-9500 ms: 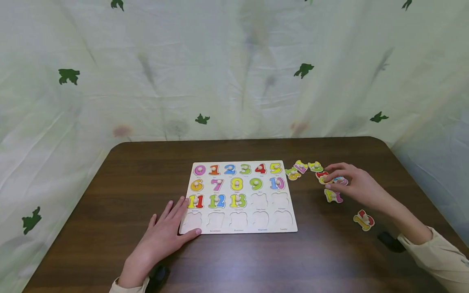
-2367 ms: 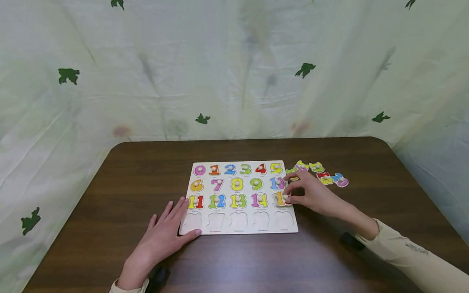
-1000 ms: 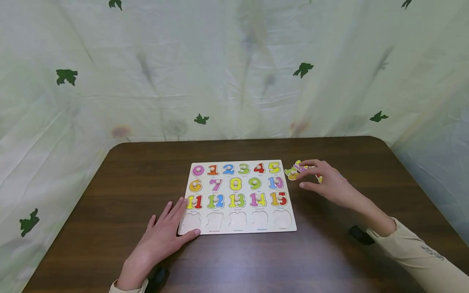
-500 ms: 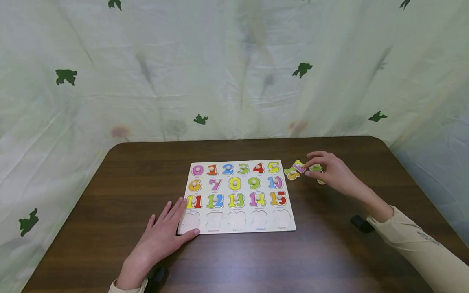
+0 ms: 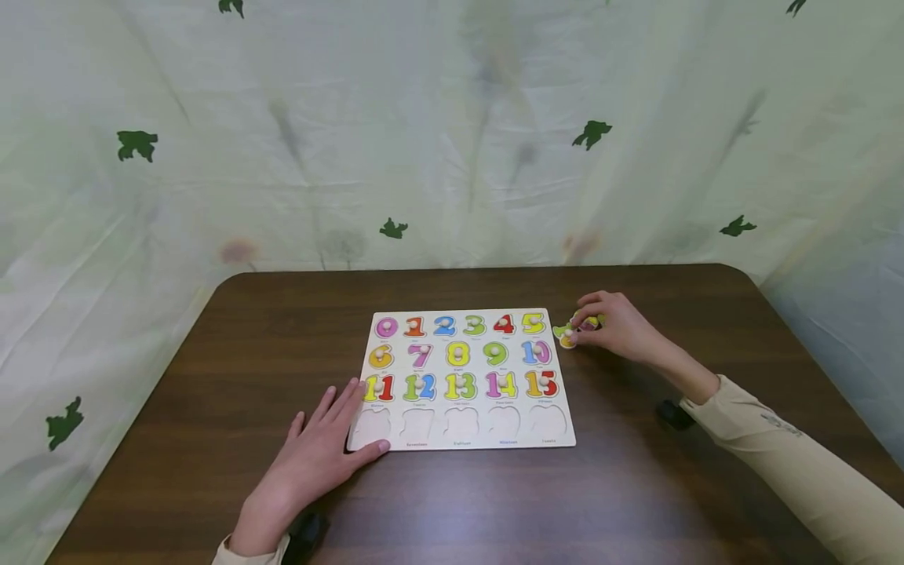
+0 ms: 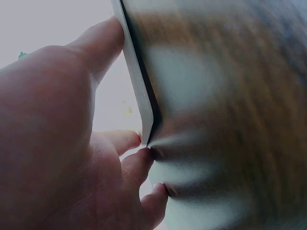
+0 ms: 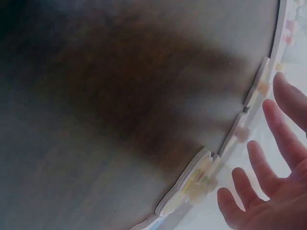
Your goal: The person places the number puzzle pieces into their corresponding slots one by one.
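A white number puzzle board (image 5: 482, 424) lies on the table. Pegged pieces 0 to 15 sit in its upper rows, above a bottom row of bare recesses. My left hand (image 5: 318, 443) rests flat at the board's lower left corner, thumb on its front edge; the left wrist view shows its fingertips along the corner. Right of the board, my right hand (image 5: 621, 326) hovers over loose pieces, thumb and fingertips by the knob of a green and orange number piece (image 5: 567, 342). In the right wrist view its fingers (image 7: 259, 165) are spread apart, gripping nothing visible.
A yellow and pink piece (image 5: 589, 322) shows partly under the right fingers; other loose pieces are mostly hidden by that hand. A yellowish piece (image 7: 184, 189) lies nearer the right wrist camera. The brown table (image 5: 452, 510) ends at a pale curtain (image 5: 304, 157).
Number pieces 14 and 15 have come into the board's third row since the earliest frame. Lately my right hand has moved left, to the piece beside the board. My left hand has stayed put.
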A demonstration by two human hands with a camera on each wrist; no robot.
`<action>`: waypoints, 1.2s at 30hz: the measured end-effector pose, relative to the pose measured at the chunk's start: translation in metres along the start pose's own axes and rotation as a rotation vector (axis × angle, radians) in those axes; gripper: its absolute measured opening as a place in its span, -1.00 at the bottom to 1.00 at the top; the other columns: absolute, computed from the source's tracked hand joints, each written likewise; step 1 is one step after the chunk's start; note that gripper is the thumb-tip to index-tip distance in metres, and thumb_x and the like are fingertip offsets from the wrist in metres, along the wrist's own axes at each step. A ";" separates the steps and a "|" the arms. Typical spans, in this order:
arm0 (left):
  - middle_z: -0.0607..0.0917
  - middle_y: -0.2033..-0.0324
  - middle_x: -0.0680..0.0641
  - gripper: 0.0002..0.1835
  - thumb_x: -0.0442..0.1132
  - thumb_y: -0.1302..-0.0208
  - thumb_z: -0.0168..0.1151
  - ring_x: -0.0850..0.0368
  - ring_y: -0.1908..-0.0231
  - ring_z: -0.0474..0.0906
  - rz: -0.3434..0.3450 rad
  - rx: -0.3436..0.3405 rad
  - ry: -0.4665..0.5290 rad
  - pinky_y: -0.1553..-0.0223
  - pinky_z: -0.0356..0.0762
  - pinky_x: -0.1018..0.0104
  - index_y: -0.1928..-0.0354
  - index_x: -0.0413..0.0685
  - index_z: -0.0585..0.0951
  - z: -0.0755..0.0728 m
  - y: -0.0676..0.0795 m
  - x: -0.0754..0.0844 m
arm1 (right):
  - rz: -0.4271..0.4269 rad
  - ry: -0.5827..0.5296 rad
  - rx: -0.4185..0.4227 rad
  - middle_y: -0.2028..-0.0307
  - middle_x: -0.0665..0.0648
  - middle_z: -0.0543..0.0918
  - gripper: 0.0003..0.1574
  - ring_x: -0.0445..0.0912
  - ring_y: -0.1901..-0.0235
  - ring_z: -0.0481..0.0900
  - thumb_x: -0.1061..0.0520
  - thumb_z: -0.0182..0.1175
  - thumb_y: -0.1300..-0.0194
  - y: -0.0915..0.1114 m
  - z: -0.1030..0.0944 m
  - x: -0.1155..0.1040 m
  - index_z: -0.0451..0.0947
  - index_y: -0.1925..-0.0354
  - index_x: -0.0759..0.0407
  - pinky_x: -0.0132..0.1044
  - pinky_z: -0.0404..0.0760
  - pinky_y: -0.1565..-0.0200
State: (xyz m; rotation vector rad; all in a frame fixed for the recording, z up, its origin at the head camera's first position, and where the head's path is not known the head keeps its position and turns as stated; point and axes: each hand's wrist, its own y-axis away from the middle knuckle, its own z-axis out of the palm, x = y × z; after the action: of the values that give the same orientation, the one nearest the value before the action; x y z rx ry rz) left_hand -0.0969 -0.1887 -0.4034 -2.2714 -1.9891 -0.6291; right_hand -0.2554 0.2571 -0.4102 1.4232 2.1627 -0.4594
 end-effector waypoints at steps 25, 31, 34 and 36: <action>0.08 -0.51 -0.14 0.12 0.49 -0.14 0.12 -0.28 -0.47 -0.10 0.001 -0.001 0.011 -0.23 -0.15 -0.50 -0.55 -0.04 0.06 -0.002 0.001 0.002 | -0.046 0.046 0.015 -0.14 0.32 0.48 -0.91 0.28 -0.23 0.21 0.17 0.38 -0.25 0.006 0.001 -0.010 0.73 0.24 0.13 0.19 0.24 -0.19; 0.07 -0.51 -0.14 0.12 0.48 -0.14 0.13 -0.28 -0.47 -0.11 -0.003 -0.005 0.012 -0.23 -0.15 -0.50 -0.55 -0.05 0.06 -0.002 0.001 0.002 | -0.142 0.002 0.033 -0.13 0.22 0.49 -0.93 0.19 -0.22 0.25 0.16 0.40 -0.22 0.007 0.007 -0.020 0.73 0.27 0.06 0.11 0.35 -0.11; 0.07 -0.51 -0.14 0.11 0.48 -0.14 0.13 -0.27 -0.47 -0.11 -0.002 -0.006 0.012 -0.23 -0.15 -0.50 -0.55 -0.04 0.06 -0.002 0.001 0.002 | -0.207 -0.021 0.031 -0.11 0.18 0.50 -0.89 0.14 -0.21 0.26 0.17 0.43 -0.18 0.007 0.011 -0.029 0.73 0.27 0.02 0.08 0.36 -0.11; 0.07 -0.52 -0.14 0.11 0.48 -0.14 0.13 -0.27 -0.47 -0.11 -0.001 -0.006 0.011 -0.23 -0.15 -0.50 -0.55 -0.04 0.07 -0.003 0.001 0.002 | -0.249 -0.032 0.026 -0.10 0.16 0.50 -0.86 0.11 -0.21 0.27 0.17 0.45 -0.16 0.007 0.013 -0.037 0.73 0.27 0.00 0.07 0.37 -0.11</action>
State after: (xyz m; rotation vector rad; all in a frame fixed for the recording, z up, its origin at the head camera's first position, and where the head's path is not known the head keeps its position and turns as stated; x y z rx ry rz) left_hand -0.0962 -0.1877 -0.3999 -2.2652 -1.9860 -0.6468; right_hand -0.2337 0.2254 -0.3999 1.1547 2.3257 -0.5981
